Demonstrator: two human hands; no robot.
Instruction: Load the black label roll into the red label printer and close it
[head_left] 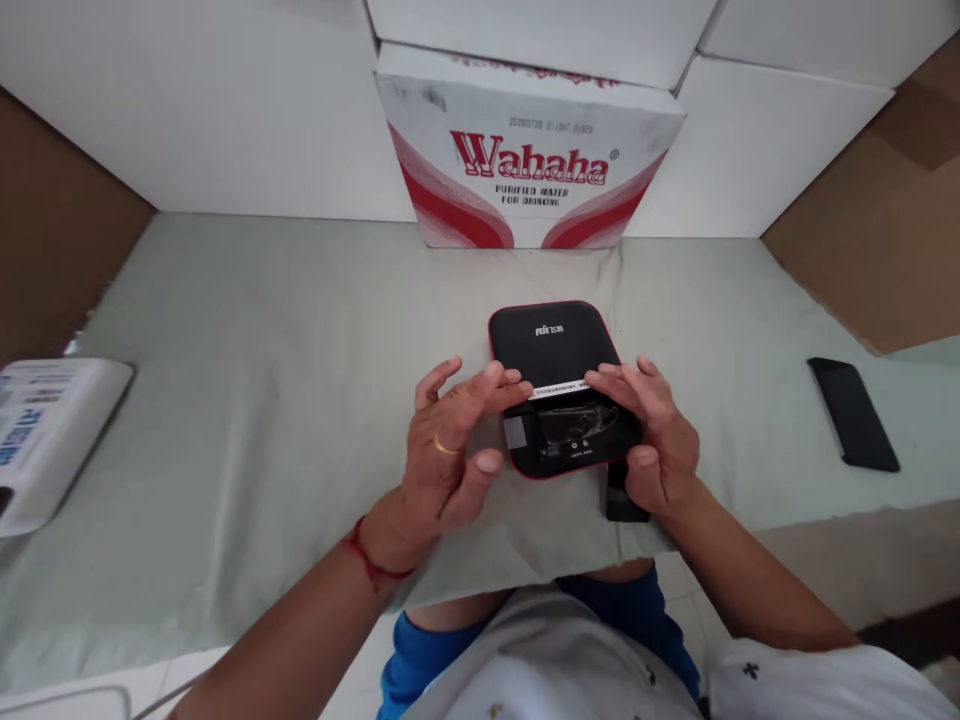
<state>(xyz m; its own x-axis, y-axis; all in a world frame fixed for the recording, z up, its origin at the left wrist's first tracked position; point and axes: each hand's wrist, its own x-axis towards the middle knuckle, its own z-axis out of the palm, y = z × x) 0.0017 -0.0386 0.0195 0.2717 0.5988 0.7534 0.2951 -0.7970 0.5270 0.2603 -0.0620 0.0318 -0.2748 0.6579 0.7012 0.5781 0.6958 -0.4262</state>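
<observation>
A flat black rounded-square device [555, 345] with a red rim lies on the cloth in front of me. A white printed strip [562, 390] crosses its middle, and a crinkled clear film [577, 425] covers part of the lower panel. My left hand [454, 450] is open at the left edge, its fingers stretched over the left end of the strip. On the other side, my right hand [660, 430] is also open, fingertips at the strip's right end. Whether the fingertips press on the strip I cannot tell. A small black block [626, 498] sits below the device, partly behind my right hand.
A pale green cloth [300, 350] covers the table. At the back stands a white and red Wahaha carton [532, 160] among white boxes. To the right lies a black phone-like slab [853, 415]; at far left, a white package [56, 440]. Brown cardboard [877, 210] flanks the sides.
</observation>
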